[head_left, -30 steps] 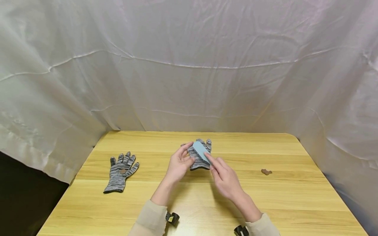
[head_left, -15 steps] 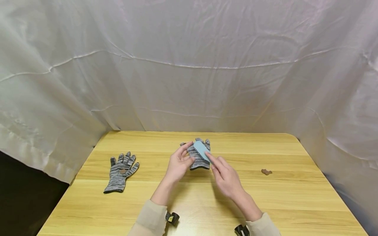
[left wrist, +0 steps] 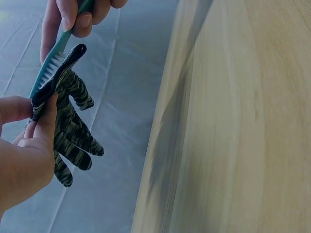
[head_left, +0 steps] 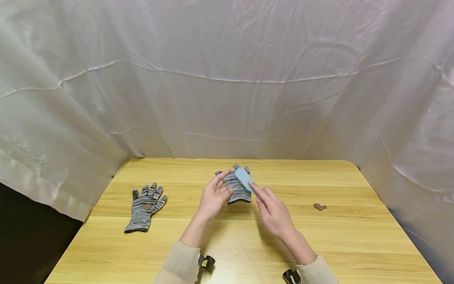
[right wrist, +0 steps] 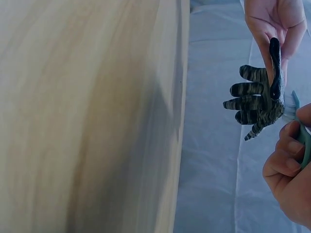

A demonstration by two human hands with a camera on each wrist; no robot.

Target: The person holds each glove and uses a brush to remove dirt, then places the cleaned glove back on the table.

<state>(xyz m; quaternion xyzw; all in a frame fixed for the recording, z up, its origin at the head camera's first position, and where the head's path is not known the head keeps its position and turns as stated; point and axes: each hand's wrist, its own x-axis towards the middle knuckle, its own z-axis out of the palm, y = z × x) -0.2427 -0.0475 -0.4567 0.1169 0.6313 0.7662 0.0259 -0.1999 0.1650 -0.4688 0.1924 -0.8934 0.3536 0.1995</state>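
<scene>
A black-and-grey knitted glove (head_left: 238, 191) is held up above the table, pinched at its side between the thumb and fingers of my left hand (head_left: 213, 197). My right hand (head_left: 274, 213) grips a light-blue brush (head_left: 244, 178) by the handle, its index finger stretched along the back. In the left wrist view the brush's white bristles (left wrist: 51, 68) touch the glove (left wrist: 73, 131) near its dark cuff. The right wrist view shows the glove's fingers hanging free on the far side from the brush (right wrist: 297, 104).
A matching glove (head_left: 142, 211) lies flat on the wooden table (head_left: 227, 252) at the left, with a small brown piece (head_left: 147, 206) on its palm. Another brown piece (head_left: 320, 206) lies at the right. Grey curtains (head_left: 227, 110) hang behind the table.
The brush in my right hand has shifted slightly to the right across the glove. The glove has tipped a little to the left, while my left hand stays nearly in place.
</scene>
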